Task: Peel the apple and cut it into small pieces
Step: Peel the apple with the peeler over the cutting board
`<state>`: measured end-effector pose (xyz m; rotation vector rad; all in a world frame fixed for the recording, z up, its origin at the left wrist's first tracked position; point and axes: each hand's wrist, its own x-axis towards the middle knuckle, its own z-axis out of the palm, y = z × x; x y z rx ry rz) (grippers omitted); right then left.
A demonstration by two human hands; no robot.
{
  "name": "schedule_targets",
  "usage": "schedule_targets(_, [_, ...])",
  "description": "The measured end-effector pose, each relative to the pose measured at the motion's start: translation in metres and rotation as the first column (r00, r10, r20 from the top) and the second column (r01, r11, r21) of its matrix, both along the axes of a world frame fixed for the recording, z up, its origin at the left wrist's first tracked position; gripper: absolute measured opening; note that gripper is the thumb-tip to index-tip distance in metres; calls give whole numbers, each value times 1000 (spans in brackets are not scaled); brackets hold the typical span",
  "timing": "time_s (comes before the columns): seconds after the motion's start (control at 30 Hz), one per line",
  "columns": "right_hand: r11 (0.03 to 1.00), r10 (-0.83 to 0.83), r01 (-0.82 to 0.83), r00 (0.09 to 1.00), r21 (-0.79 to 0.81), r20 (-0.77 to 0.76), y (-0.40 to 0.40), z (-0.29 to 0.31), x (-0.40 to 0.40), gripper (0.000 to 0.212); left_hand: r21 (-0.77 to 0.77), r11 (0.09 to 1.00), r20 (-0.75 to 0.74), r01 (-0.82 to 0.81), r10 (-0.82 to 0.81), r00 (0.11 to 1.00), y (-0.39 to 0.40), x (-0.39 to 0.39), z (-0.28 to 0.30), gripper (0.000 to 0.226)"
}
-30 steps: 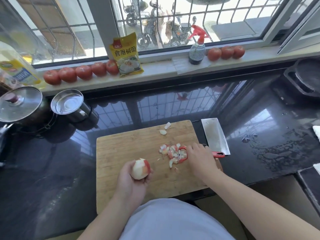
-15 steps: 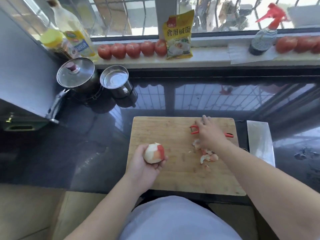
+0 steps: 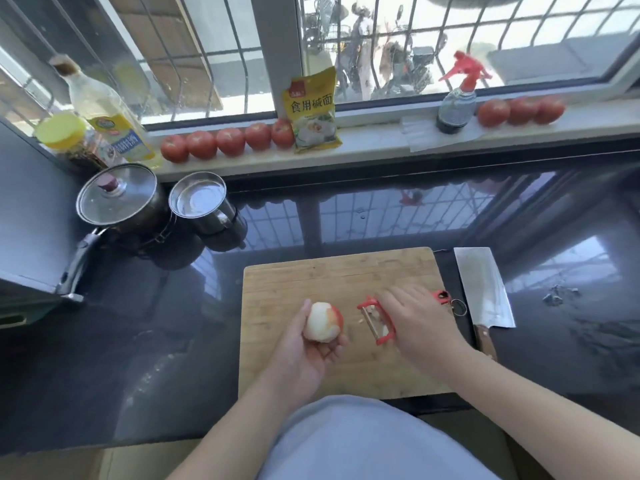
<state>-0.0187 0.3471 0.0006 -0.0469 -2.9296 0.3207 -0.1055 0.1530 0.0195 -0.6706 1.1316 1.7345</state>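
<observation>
Palm-up left hand (image 3: 311, 348) cradling apple (image 3: 323, 322), right hand (image 3: 420, 322) over peeler (image 3: 377, 322)

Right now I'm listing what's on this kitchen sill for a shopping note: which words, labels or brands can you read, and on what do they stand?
"食用碱面": large dark characters on the yellow packet leaning on the windowsill.
Small red logo at that packet's top left corner: too small to read.
Blue and yellow label on the oil bottle: there is print, but it is too blurred to read.
Yellow-lidded jar and spray bottle: no readable text.
</observation>
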Motion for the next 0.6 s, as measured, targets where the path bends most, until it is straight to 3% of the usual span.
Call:
schedule_targets(0.03, [999, 10, -8, 999, 40, -44, -8, 9, -2, 9, 1, 1000, -8, 13, -13, 1000, 4, 0, 2, 43])
schedule_targets(0.1, [993, -11, 21, 996, 113, -86, -21, 21, -10, 20, 4, 1000, -20, 27, -27, 999, 11, 0, 5, 42])
schedule_targets(0.17, [985, -56, 66, 996, 160, -63, -32, 25, -18, 28, -18, 1000, -38, 24, -25, 999, 16, 1, 6, 41])
schedule_targets(0.27, [972, -82, 83, 997, 221, -18, -41, 24, -23, 18, -69, 998, -51, 14, -18, 999, 20, 2, 7, 44])
schedule_targets(0.43, [966, -79, 78, 997, 248, -6, -46, 28, -24, 20, -144, 989, -40, 30, -36, 999, 24, 2, 7, 50])
schedule_targets(0.6, [961, -78, 80, 997, 264, -17, -42, 31, -21, 55, -127, 989, -25, 70, -74, 997, 25, 4, 3, 57])
